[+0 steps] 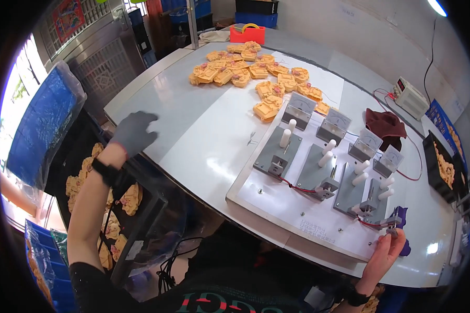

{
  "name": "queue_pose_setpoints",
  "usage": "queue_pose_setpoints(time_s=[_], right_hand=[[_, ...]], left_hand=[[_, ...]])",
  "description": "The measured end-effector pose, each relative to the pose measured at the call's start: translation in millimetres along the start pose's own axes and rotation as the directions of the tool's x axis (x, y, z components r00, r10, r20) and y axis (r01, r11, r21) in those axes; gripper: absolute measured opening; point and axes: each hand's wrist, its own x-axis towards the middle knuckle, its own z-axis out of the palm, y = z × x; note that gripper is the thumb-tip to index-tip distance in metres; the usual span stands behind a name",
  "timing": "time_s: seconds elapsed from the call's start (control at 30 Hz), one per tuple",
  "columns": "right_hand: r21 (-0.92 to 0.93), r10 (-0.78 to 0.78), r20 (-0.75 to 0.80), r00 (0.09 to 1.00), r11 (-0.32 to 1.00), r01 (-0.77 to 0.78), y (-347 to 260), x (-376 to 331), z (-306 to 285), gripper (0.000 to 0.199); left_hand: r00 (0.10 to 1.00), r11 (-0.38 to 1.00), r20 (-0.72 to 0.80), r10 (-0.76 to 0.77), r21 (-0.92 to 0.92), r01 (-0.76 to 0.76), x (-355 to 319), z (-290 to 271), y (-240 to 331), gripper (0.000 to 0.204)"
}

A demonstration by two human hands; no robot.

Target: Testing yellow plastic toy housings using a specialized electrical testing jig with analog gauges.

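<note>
My left hand wears a grey glove and rests on the near left edge of the grey table, fingers spread and holding nothing. My bare right hand reaches up to the near right corner of a white board. Its fingertips pinch a small metal clamp lever beside a purple piece. The board carries several grey fixture plates with white pegs, red wires, and small grey meters along their far side.
A heap of tan moulded parts lies at the far side of the table, with a red box behind it. A dark red cloth, a bench instrument and a black tray sit at the right. A crate of tan parts stands below my left arm.
</note>
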Motion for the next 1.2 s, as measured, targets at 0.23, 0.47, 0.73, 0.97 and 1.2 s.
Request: queue_pose_setpoints(time_s=[0.23, 0.47, 0.73, 0.97, 1.2], right_hand=[[-0.041, -0.022, -0.051, 0.998, 0.999, 0.020, -4, -4, 11, 0.024], [-0.109, -0.018, -0.081, 0.997, 0.994, 0.009, 0, -6, 7, 0.023], [-0.088, -0.022, -0.068, 0.997, 0.996, 0.016, 2, -2, 3, 0.024], [-0.422, -0.381, -0.315, 0.869, 0.876, 0.232, -9, -18, 11, 0.029], [-0.053, -0.389, 0.595, 0.704, 0.854, 0.517, -83, -60, 117, 0.050]], left_hand=[[0.898, 0.886, 0.095, 0.429, -0.238, -0.398, 185, 65, 173, 0.066], [0.885, 0.927, 0.341, 0.316, -0.308, -0.212, 192, 94, 204, 0.075], [0.958, 0.730, 0.253, 0.138, -0.679, 0.074, 135, 54, 119, 0.074], [0.988, 0.511, 0.115, 0.101, -0.858, 0.047, 21, -40, 142, 0.063], [0.876, 0.403, 0.105, 0.471, -0.909, -0.108, -55, -63, 189, 0.068]])
